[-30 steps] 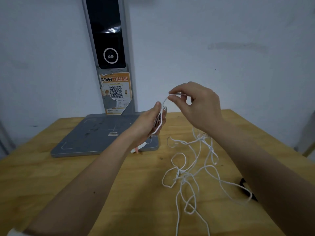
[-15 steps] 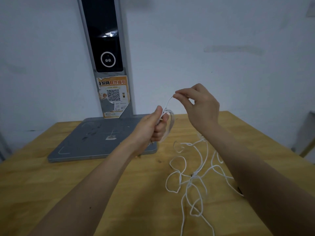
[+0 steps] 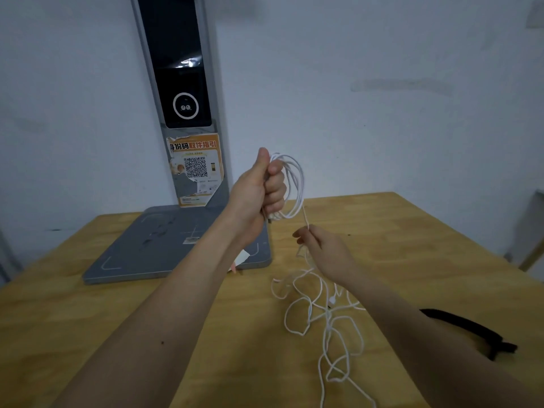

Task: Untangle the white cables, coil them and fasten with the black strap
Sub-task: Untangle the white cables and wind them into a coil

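Change: right hand dropped from level with the left fist to below it, nearer the worktop; left hand lifted, coil on it now bigger; black strap back in view.
Left hand [image 3: 260, 191]: clenched round several loops of white cable, thumb up, raised above the front right corner of the grey base.
Coil [image 3: 291, 184]: white loops hang off the right side of the left fist, clear of the worktop.
Right hand [image 3: 322, 248]: fingertips pinch one white strand just below the coil, right of the grey base; strand runs taut up to the loops.
White cables [image 3: 326, 316]: loose tangle lies on the worktop under and in front of the right hand, right of the grey base, trailing toward the near edge.
Black strap [image 3: 468, 331]: flat on the worktop, far right of the grey base, partly behind the right forearm, apart from the tangle.
Grey base [image 3: 164, 248]: flat plate at the back left of the worktop, upright post with dark screen and QR sticker rising from it.
Worktop [image 3: 88, 334]: wood, against a white wall.
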